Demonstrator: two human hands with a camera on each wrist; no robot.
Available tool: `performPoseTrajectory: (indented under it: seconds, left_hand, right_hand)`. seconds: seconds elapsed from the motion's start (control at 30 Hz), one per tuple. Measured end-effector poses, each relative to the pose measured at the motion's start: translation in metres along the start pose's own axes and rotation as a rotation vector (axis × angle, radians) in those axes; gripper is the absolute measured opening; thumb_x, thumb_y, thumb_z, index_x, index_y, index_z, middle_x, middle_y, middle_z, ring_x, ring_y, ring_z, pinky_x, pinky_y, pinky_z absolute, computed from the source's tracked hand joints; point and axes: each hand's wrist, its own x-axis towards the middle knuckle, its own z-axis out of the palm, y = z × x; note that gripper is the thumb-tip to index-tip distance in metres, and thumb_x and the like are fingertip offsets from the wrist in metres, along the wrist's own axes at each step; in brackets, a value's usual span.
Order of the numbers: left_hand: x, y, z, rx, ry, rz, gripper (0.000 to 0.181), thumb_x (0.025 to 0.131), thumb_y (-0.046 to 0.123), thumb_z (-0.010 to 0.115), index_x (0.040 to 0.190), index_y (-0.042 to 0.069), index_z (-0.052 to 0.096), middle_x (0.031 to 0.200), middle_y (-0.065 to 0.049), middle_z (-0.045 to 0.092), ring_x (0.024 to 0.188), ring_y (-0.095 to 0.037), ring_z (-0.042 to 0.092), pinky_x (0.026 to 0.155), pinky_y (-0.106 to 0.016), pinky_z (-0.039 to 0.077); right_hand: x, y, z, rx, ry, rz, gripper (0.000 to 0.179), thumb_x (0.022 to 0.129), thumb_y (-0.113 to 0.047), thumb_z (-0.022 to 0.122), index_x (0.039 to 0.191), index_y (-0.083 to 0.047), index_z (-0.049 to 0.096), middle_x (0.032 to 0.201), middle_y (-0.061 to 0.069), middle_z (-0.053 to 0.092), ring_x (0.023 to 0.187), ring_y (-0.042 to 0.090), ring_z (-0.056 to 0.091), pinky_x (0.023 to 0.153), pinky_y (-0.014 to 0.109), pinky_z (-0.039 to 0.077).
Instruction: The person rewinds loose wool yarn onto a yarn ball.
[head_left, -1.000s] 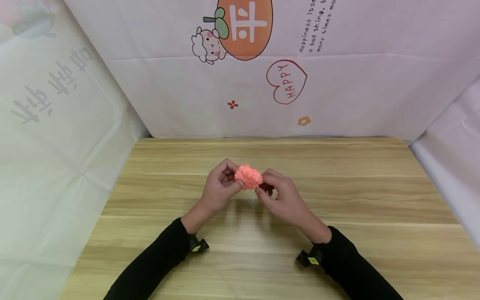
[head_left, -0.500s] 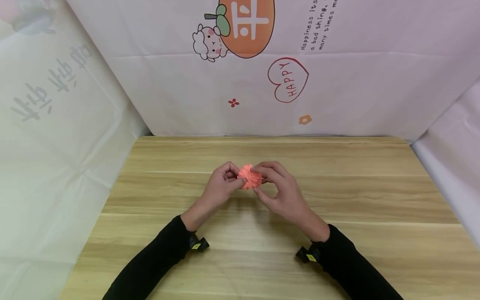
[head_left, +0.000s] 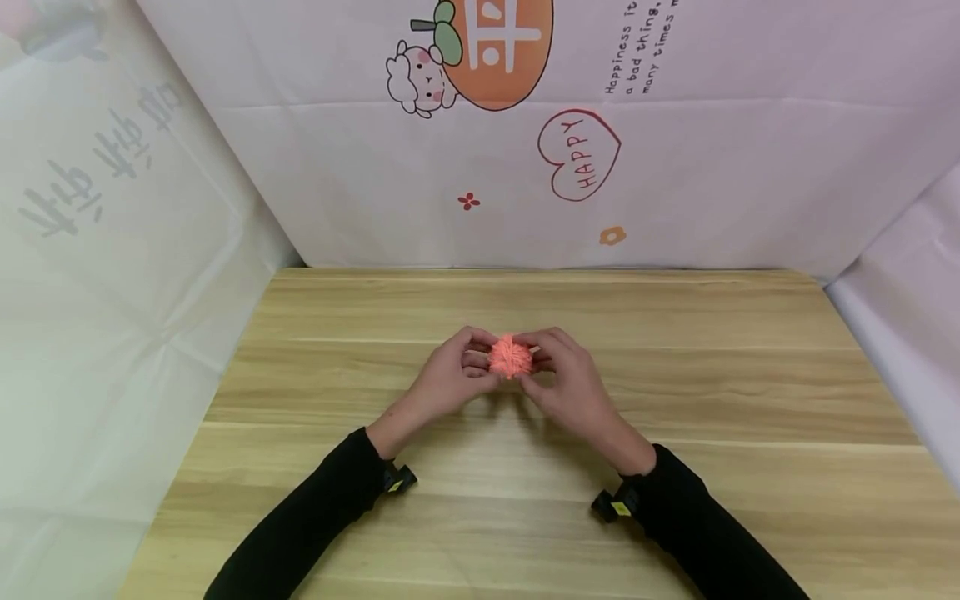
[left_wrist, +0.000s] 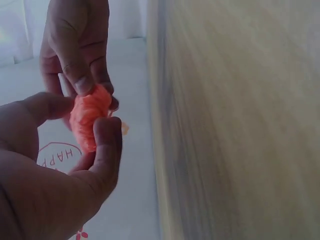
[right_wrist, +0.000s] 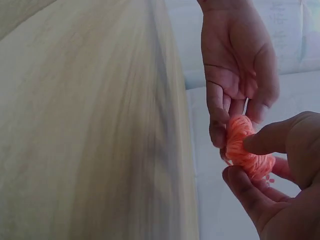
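Note:
A small coral-pink bundle of wound yarn (head_left: 511, 357) is held above the table between both hands. In the head view my left hand (head_left: 450, 375) grips its left side, and my right hand (head_left: 573, 383) grips its right side. The left wrist view shows the yarn bundle (left_wrist: 91, 117) pinched between thumb and fingers of the near left hand (left_wrist: 60, 175), with the right hand's fingers on its far end. From the right wrist, strands of the yarn bundle (right_wrist: 245, 150) run side by side, and the right hand's (right_wrist: 285, 170) thumb presses on them.
The wooden table (head_left: 480, 517) spreads under both forearms. A white printed cloth (head_left: 337, 183) hangs behind its far edge, and more white cloth (head_left: 112, 333) hangs at the left. Each black sleeve carries a small wrist camera (head_left: 615, 505).
The yarn bundle has turned and shifted slightly right between the hands. The left hand has moved a little to the right, and the right hand's fingers have changed their grip on the bundle.

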Motion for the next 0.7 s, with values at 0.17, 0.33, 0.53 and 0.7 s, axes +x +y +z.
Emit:
performPoseTrajectory:
  seconds: [0.17,0.33,0.53,0.7]
  left_hand:
    - [0.0,-0.002,-0.001,0.183,-0.017,0.006,0.047,0.081,0.012,0.076,0.124,0.009,0.057,0.107,-0.002,0.062,0.093,-0.014,0.062,0.077,-0.024,0.054]
    - [-0.001,-0.004,-0.002,0.247,-0.018,-0.002,0.038,0.083,0.012,0.076,0.117,0.008,0.061,0.101,-0.002,0.065,0.089,-0.013,0.062,0.075,-0.025,0.054]
    - [0.0,-0.006,0.0,0.301,-0.06,-0.022,0.034,0.083,0.01,0.075,0.115,0.007,0.064,0.104,-0.002,0.066,0.087,-0.009,0.063,0.074,-0.022,0.054]
    - [0.001,-0.008,0.001,0.328,-0.095,-0.039,0.034,0.084,0.01,0.074,0.117,0.006,0.064,0.107,-0.003,0.066,0.089,-0.008,0.064,0.076,-0.021,0.053]
  right_hand:
    - [-0.001,0.006,0.001,-0.031,-0.055,0.08,0.047,0.08,-0.001,0.075,0.125,-0.004,0.06,0.114,0.005,0.058,0.094,0.016,0.059,0.078,0.034,0.055]
    - [-0.002,0.012,0.005,-0.057,-0.111,0.132,0.046,0.08,-0.004,0.076,0.124,-0.003,0.06,0.114,0.006,0.06,0.092,0.016,0.059,0.077,0.035,0.055]
    - [-0.004,0.018,0.009,-0.113,-0.142,0.159,0.045,0.079,-0.007,0.078,0.122,-0.004,0.062,0.109,0.004,0.061,0.088,0.017,0.059,0.074,0.034,0.053]
    - [-0.006,0.022,0.012,-0.17,-0.152,0.156,0.045,0.08,-0.01,0.077,0.122,-0.005,0.062,0.109,0.004,0.061,0.089,0.017,0.057,0.075,0.033,0.051]
